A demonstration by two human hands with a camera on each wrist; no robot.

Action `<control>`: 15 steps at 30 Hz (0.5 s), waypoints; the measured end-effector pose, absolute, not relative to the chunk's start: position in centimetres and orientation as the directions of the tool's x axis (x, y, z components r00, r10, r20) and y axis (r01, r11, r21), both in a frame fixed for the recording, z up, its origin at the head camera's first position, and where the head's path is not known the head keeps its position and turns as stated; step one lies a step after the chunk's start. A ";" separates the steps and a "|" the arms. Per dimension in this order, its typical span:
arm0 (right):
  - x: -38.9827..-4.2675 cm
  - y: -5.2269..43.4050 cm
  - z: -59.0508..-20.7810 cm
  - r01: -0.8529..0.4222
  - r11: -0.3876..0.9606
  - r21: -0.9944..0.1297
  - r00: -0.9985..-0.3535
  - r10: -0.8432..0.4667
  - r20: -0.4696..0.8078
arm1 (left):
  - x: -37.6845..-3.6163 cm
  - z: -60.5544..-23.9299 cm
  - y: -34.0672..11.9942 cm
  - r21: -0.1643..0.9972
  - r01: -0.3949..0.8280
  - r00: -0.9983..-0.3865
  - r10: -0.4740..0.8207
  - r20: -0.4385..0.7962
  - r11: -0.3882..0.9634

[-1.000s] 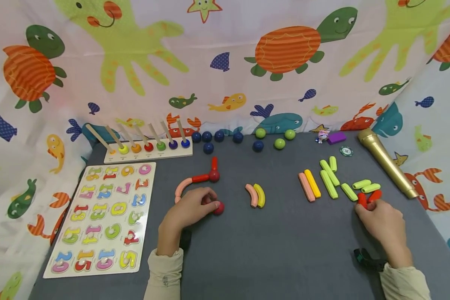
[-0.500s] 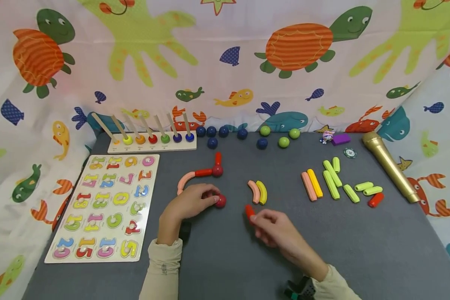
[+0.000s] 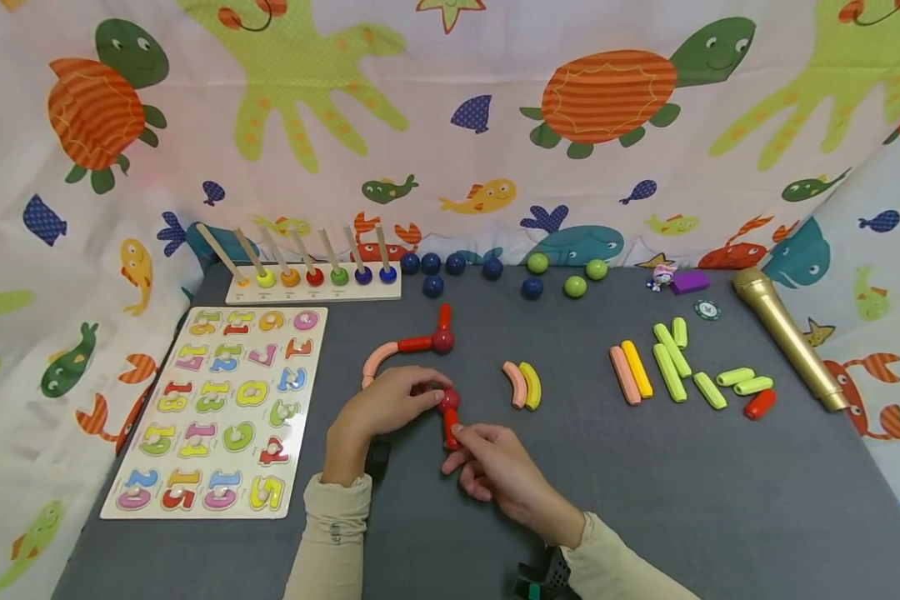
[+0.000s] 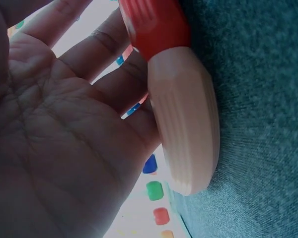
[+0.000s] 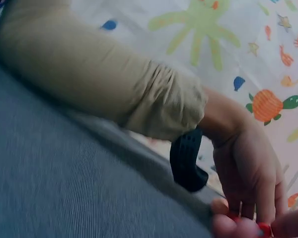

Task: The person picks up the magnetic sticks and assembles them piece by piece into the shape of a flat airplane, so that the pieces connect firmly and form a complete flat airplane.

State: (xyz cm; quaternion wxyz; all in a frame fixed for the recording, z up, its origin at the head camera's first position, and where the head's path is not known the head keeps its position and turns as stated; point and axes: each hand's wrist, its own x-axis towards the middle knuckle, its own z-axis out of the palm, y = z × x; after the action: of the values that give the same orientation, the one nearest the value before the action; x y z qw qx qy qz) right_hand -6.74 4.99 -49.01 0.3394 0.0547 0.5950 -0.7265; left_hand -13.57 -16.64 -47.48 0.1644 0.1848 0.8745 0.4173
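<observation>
My left hand (image 3: 393, 404) holds a red ball (image 3: 447, 401) between thumb and fingers on the grey table. A short red stick (image 3: 451, 423) stands end-on against the ball's near side. My right hand (image 3: 506, 479) pinches this stick. Above the left hand runs a chain: a curved pink stick (image 3: 378, 360), a red stick (image 3: 415, 344), and another red ball (image 3: 442, 340) with an upright red stick (image 3: 445, 316). The hand hides the chain's lower end. In the left wrist view, a pink piece (image 4: 184, 119) lies beside the fingers. The right wrist view shows the left hand (image 5: 248, 168).
A number board (image 3: 213, 412) and a peg stand (image 3: 315, 288) are at left. Blue balls (image 3: 432, 287) and green balls (image 3: 574, 287) line the back. Curved sticks (image 3: 530, 385), green sticks (image 3: 669, 373), a loose red stick (image 3: 760, 404) and a gold microphone (image 3: 791, 340) lie rightward.
My right hand has taken a red stick from the far right and carried it left to the red ball. The left hand has stayed on the ball. The head view has shifted slightly.
</observation>
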 end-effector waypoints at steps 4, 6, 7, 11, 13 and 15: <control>-6.7 6.0 -49.1 0.501 0.046 -0.864 -0.733 -0.509 -0.451 | -13.6 -47.4 -16.5 0.788 0.186 -0.875 0.463 -0.139 0.587; -6.9 6.9 -49.0 0.449 0.107 -0.887 -0.730 -0.529 -0.433 | -13.6 -47.4 -16.4 0.789 0.183 -0.873 0.466 -0.143 0.586; -7.0 7.5 -49.0 0.417 0.135 -0.899 -0.736 -0.530 -0.421 | -13.6 -47.4 -16.4 0.790 0.183 -0.871 0.469 -0.145 0.585; -8.0 10.2 -48.6 0.327 0.193 -0.925 -0.780 -0.498 -0.380 | -13.6 -47.4 -16.1 0.789 0.179 -0.863 0.479 -0.161 0.588; -8.6 11.8 -48.3 0.290 0.204 -0.935 -0.810 -0.468 -0.353 | -13.6 -47.4 -15.9 0.783 0.178 -0.862 0.479 -0.168 0.596; -9.4 13.4 -47.9 0.250 0.219 -0.943 -0.839 -0.438 -0.324 | -13.6 -47.4 -15.8 0.775 0.178 -0.862 0.475 -0.175 0.607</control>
State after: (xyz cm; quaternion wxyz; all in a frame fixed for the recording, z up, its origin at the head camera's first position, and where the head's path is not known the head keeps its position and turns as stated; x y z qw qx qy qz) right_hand -9.40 13.38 -47.91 0.2767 -0.0641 0.7299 -0.6218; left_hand -13.59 -15.79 -47.36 0.1851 0.1861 0.8770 0.4025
